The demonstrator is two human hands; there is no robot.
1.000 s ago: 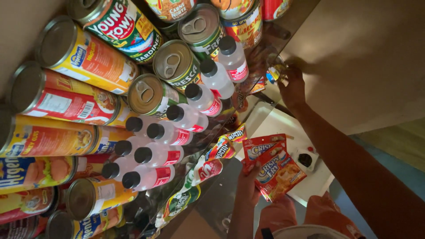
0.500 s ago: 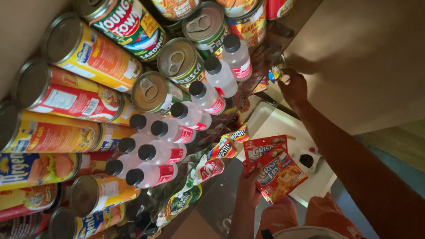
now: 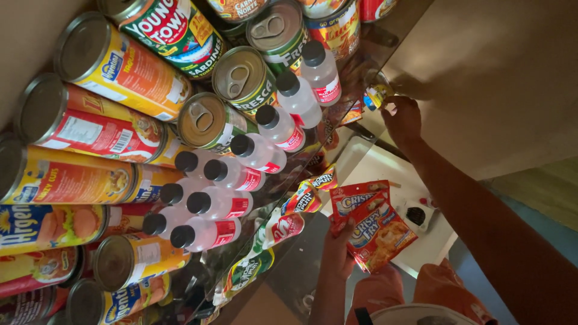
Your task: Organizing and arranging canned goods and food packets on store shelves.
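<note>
My left hand (image 3: pixel 337 256) grips two red seasoning-mix packets (image 3: pixel 373 225) below the glass shelf's edge. My right hand (image 3: pixel 402 117) reaches to the shelf's far end, where its fingertips pinch a small yellow and blue sachet (image 3: pixel 376 95). On the shelf stand several small clear bottles with black caps (image 3: pixel 241 171). Around them lie many tins on their sides (image 3: pixel 126 66), red, yellow and green. A row of hanging snack sachets (image 3: pixel 301 198) runs along the shelf's front edge between my two hands.
A glass shelf edge (image 3: pixel 355 72) runs diagonally beside a beige wall (image 3: pixel 500 66). A white surface (image 3: pixel 385 174) below carries a small white packet with a dark patch (image 3: pixel 416 215). My orange shorts (image 3: pixel 445 289) show at the bottom.
The view has drifted slightly, so the tins sit a little further right and down. Both hands stay where they were, with the same hold.
</note>
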